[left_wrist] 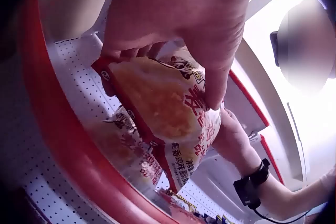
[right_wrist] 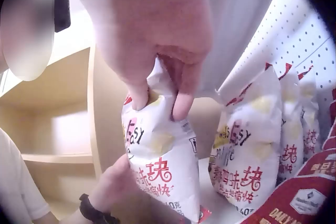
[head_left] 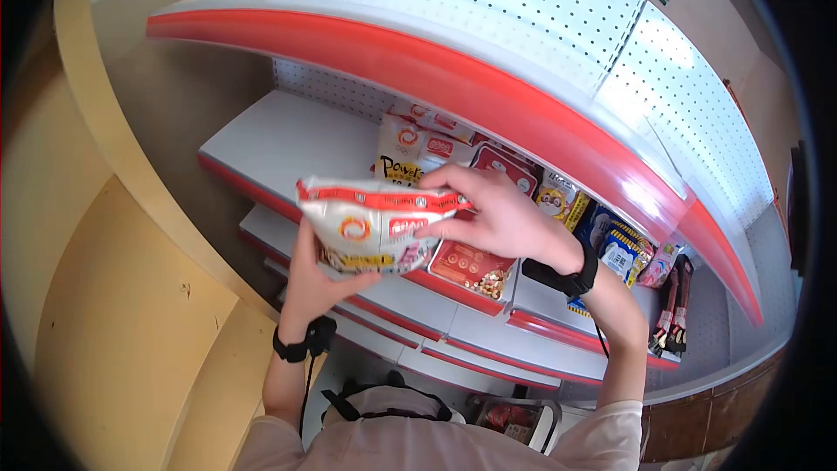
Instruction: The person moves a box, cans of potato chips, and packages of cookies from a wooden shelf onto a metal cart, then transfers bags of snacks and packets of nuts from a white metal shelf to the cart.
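Observation:
A white chip-style snack bag with a red top seal is held up in front of the shelf, between both hands. My left hand grips it from the left and below, with the thumb along the near face. At the upper right corner my right hand pinches the bag between thumb and fingers. In the left wrist view the snack bag shows a golden food picture and red lettering. The right wrist view shows thumb and fingers creasing the bag's edge.
Matching white bags stand in a row on the shelf. Beside them are red packets, a yellow pack and blue bags. The upper shelf's red edge juts out above. Wooden shelving stands left; a basket is below.

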`<state>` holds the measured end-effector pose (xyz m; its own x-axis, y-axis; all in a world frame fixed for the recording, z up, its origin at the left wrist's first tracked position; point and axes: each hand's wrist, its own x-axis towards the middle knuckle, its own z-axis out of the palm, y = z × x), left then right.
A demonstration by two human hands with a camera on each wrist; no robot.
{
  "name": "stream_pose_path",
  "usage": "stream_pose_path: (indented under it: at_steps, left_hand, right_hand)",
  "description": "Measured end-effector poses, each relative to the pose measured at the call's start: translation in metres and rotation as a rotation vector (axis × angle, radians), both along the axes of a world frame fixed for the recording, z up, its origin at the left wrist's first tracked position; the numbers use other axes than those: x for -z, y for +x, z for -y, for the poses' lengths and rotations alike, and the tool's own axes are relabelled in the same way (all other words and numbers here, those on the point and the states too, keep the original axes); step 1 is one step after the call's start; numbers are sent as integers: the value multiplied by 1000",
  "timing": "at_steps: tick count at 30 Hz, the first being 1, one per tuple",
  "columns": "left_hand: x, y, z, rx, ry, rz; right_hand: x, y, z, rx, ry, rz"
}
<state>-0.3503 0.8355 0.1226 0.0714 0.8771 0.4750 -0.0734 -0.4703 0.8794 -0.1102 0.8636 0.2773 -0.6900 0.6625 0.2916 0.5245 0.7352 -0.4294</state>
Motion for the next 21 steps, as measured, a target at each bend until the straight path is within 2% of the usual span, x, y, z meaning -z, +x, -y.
stream_pose_path:
  at_steps: [1,3,5,7,9,10,11,13,17,21]
  left_hand:
    - [2,-1,9,48,-36,24]
    - [10,3,22,-24,37,32]
    - [13,3,39,39,-43,80]
    - [21,-2,55,-2,-28,92]
    - [25,-6,75,80,-259,247]
    - [31,-7,82,47,-199,230]
    - [38,-9,87,41,-198,218]
    - [50,-18,97,95,-222,152]
    - [73,-24,112,56,-290,130]
    - [91,-33,124,43,-359,132]
  right_hand:
    - [-2,0,2,-99,-2,34]
    - [-8,-2,7,-140,44,50]
    - [-24,-4,16,-227,-98,148]
    - [-27,-1,15,-261,-150,125]
    - [-28,7,6,-202,-3,153]
    - [-26,13,-2,-101,-2,149]
    - [-26,14,-6,3,227,159]
    - [-11,20,-29,131,127,57]
    - [3,20,-56,131,140,-27]
    - [-1,7,-54,181,169,51]
